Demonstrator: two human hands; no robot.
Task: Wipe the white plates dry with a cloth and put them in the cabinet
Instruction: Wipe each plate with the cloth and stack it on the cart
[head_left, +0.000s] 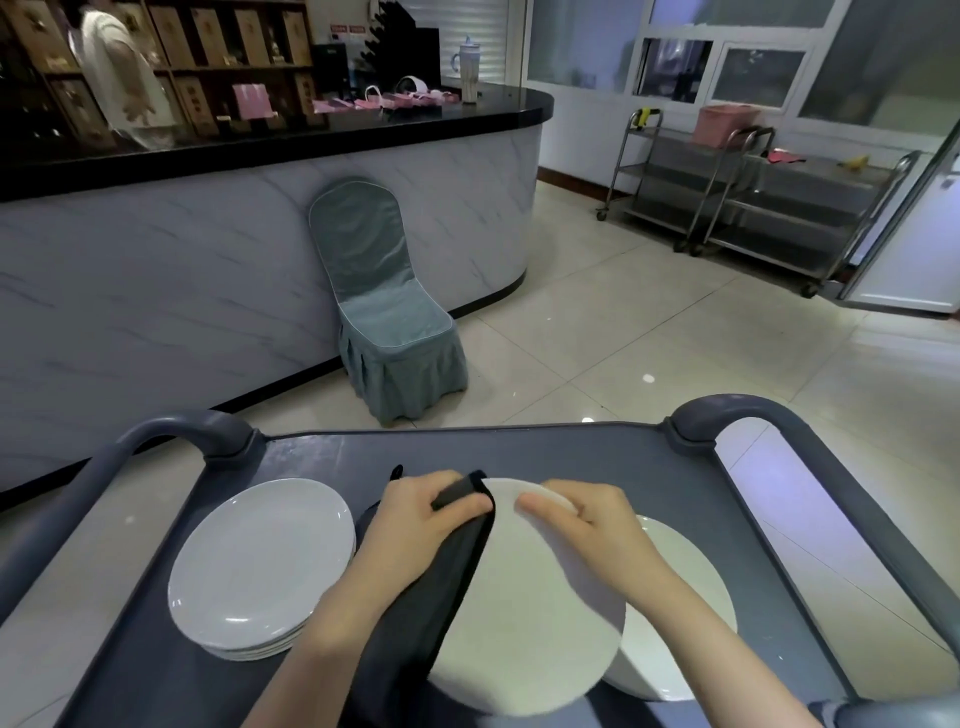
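I hold a white plate (524, 613) tilted above the grey cart top (545, 452). My right hand (582, 519) grips its far rim with fingers curled over the edge. My left hand (426, 519) pinches a black cloth (447, 582) against the plate's left rim; the cloth drapes down along that edge. A stack of white plates (260, 566) sits on the cart to the left. Another white plate (680, 613) lies on the cart to the right, partly hidden under the held one.
The cart has raised grey handles at its far left (171, 431) and far right (737, 410). Beyond it stand a covered teal chair (384, 312) against a marble-fronted counter (208, 270), steel trolleys (753, 202) at the back right, and a person (124, 73) behind the counter.
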